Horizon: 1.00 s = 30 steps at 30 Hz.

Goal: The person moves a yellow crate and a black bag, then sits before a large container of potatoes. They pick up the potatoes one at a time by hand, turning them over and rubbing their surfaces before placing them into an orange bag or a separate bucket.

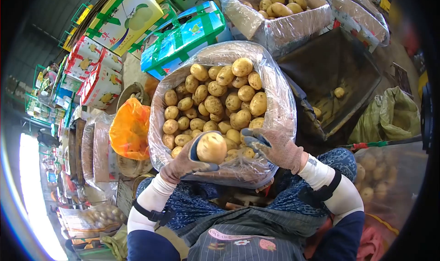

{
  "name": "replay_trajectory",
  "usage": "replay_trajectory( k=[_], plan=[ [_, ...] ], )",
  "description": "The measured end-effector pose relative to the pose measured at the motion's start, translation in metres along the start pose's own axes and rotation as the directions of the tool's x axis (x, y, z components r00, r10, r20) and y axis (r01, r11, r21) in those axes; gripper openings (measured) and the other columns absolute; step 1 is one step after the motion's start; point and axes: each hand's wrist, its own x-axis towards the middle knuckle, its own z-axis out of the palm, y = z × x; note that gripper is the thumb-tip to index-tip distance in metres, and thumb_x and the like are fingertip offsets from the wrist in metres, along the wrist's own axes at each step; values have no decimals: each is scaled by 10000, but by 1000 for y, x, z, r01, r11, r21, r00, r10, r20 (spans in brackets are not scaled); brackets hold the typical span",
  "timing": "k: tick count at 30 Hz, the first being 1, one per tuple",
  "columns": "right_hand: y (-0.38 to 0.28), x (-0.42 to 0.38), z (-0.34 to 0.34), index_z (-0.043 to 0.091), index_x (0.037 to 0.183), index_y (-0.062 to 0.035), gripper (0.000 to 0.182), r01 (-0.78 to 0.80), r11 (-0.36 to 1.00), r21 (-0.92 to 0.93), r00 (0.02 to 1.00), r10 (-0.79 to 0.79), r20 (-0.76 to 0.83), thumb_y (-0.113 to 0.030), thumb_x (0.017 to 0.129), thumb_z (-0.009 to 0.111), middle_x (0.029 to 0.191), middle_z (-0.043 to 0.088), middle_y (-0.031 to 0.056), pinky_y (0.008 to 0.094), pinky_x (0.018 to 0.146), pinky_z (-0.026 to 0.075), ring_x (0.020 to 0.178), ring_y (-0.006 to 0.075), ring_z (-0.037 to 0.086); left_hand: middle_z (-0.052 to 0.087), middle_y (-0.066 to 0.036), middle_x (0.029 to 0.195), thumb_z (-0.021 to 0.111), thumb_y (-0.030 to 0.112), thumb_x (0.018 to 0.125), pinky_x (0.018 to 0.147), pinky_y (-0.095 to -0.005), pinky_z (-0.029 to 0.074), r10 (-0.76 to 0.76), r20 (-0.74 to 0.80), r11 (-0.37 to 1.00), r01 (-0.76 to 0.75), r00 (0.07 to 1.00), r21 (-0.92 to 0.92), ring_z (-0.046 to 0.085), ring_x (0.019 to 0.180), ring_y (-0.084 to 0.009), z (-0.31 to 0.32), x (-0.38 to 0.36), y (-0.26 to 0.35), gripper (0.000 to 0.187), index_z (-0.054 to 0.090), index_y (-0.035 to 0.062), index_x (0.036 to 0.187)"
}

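Note:
A large pale potato (211, 148) is held in my left hand (189, 159), which wears a grey-and-brown work glove with its fingers wrapped round it. Below it, a box lined with clear plastic (160, 100) holds many potatoes (214, 104). Over the box's near right part is my right hand (273, 147), gloved the same way. Its fingers point left above the potatoes and are apart, and nothing shows between them.
An orange bag (129, 129) is left of the box. Behind stand a blue-and-green carton (185, 37) and another box of potatoes (279, 29). A dark bin (332, 77) with a few potatoes and a green sack (389, 115) lie right.

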Motion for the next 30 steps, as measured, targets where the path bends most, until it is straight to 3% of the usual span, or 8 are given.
replay_trajectory(
  k=[3, 8, 13, 15, 17, 19, 22, 30],
  plan=[
    [-3, 3, 8, 597, 1241, -71, 406, 42, 991, 124, 999, -45, 21, -247, 883, 672, 997, 687, 164, 381, 815, 519, 911, 311, 666, 607, -119, 1238, 901, 177, 633, 989, -345, 460, 420, 81, 690, -376, 904, 619, 609, 1104, -218, 19, 0, 12, 799, 489, 27, 1301],
    [-28, 4, 0, 506, 1345, -54, 577, -34, 981, 191, 947, -29, 319, -248, 844, 717, 1216, 630, 157, 362, 966, 461, 1127, 280, 604, 606, -136, 1216, 886, 212, 649, 980, -371, 450, 377, 111, 738, -370, 920, 565, 581, 1122, -271, 24, 5, 18, 798, 485, 12, 1309],
    [-28, 7, 10, 403, 1408, -7, 712, -25, 830, 558, 967, -122, 224, -306, 850, 730, 1255, 603, 117, 344, 960, 471, 1123, 201, 588, 575, -157, 1211, 931, 191, 531, 930, -404, 481, 747, 121, 71, -260, 653, 963, 596, 1052, -314, 42, 3, 25, 960, 427, 21, 1329],
    [-26, 8, 8, 351, 1431, 7, 748, -382, 579, 721, 919, 150, 365, -272, 854, 737, 1287, 569, 112, 319, 955, 481, 1135, 162, 565, 564, -159, 1229, 935, 213, 535, 942, -394, 476, 731, 64, 170, -272, 680, 947, 592, 1070, -303, 44, 0, 24, 1017, 382, 18, 1365],
    [-18, 7, 11, 349, 1435, 0, 748, -393, 507, 767, 914, 126, 385, -243, 848, 743, 1302, 557, 115, 308, 951, 485, 1134, 158, 567, 553, -162, 1246, 939, 236, 539, 953, -385, 472, 713, 6, 267, -279, 701, 922, 589, 1089, -292, 42, 0, 24, 1075, 337, 14, 1401],
    [-17, 6, 8, 353, 1440, -15, 779, -471, 325, 820, 879, 98, 466, -165, 806, 781, 1349, 523, 110, 316, 1001, 453, 1181, 169, 539, 556, -150, 1279, 912, 250, 609, 966, -359, 462, 487, -128, 760, -346, 864, 550, 573, 1126, -253, 38, 1, 24, 974, 389, 17, 1397],
    [-12, 8, 14, 358, 1441, -18, 827, -228, 566, 792, 960, -6, 281, -154, 765, 816, 1385, 493, 96, 330, 1050, 407, 1237, 169, 492, 582, -116, 1265, 914, 288, 611, 975, -330, 456, 312, -81, 890, -262, 947, 372, 570, 1131, -191, 32, 1, 14, 955, 421, 11, 1381],
    [-12, 7, 16, 364, 1440, -19, 871, -175, 633, 754, 964, -43, 260, -183, 733, 845, 1411, 472, 87, 332, 1072, 376, 1261, 161, 462, 610, -105, 1231, 882, 268, 665, 980, -327, 457, 364, -81, 883, -316, 928, 348, 583, 1116, -183, 31, -3, 4, 832, 472, -2, 1337]
  ],
)
